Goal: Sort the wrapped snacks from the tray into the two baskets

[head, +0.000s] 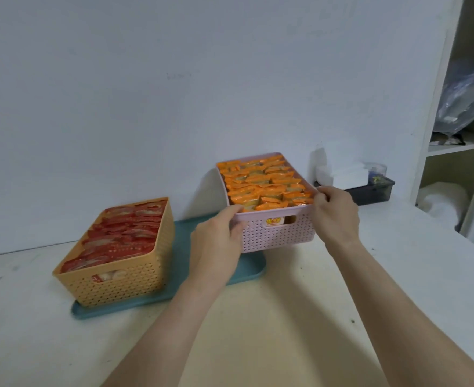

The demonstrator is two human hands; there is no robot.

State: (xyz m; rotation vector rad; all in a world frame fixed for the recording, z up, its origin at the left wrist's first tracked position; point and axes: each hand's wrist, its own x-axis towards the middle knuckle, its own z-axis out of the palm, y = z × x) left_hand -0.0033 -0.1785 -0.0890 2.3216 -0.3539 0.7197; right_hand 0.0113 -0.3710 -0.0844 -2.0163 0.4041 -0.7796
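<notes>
A pink lattice basket (277,233) full of orange-wrapped snacks (266,185) is held a little above the table, its left part over the teal tray (191,227). My left hand (219,241) grips its front left corner and my right hand (336,216) grips its front right corner. To the left, an orange-tan lattice basket (124,283) packed with red-wrapped snacks (121,236) stands on the tray's left part. No loose snacks show on the bare tray surface.
The white table (286,317) runs to a wall behind. At the back right sit a dark box (372,191) with a white tissue holder (341,174) on it. A white shelf unit (439,129) with a plastic bag (464,104) stands at the right.
</notes>
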